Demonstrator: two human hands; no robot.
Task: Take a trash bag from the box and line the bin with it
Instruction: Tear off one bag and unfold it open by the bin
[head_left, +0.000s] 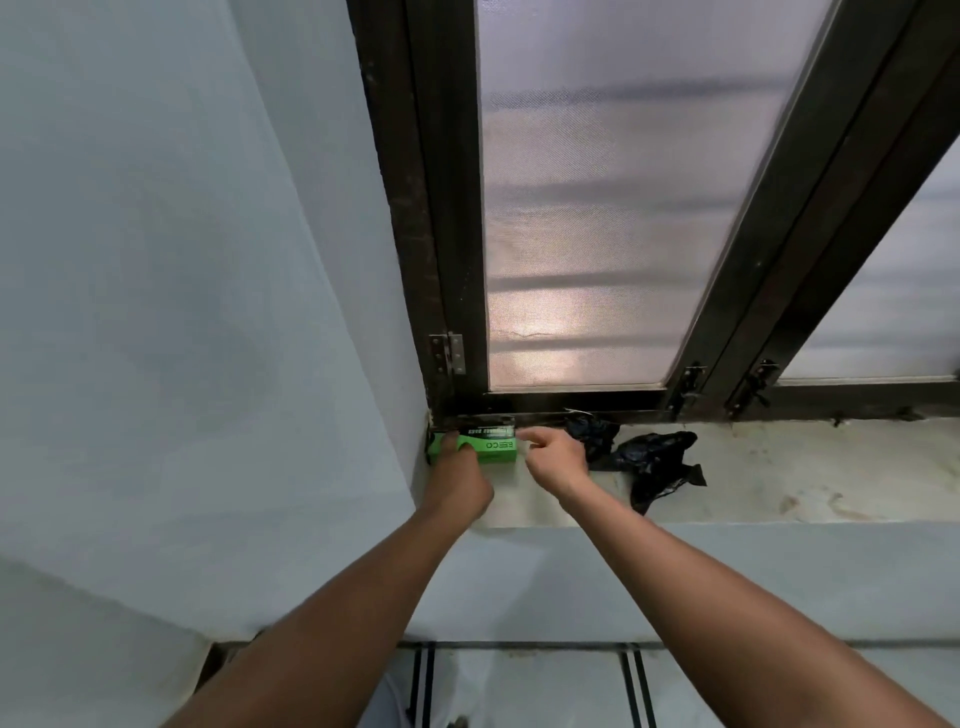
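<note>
A green box of trash bags (496, 447) lies on the marble window sill (779, 483), pushed into the left corner against the wall. My left hand (457, 470) grips the box from the front. At the box's right end is my right hand (553, 457), fingers pinched together; whether they hold anything I cannot tell. Two crumpled black bags (654, 457) lie on the sill just right of my right hand. No bin is in view.
A dark-framed window with frosted panes (587, 208) rises behind the sill, with a hinge (448, 353) and latches (748, 389) near its base. A pale wall (182, 312) closes the left side. Tiled floor (519, 686) shows below.
</note>
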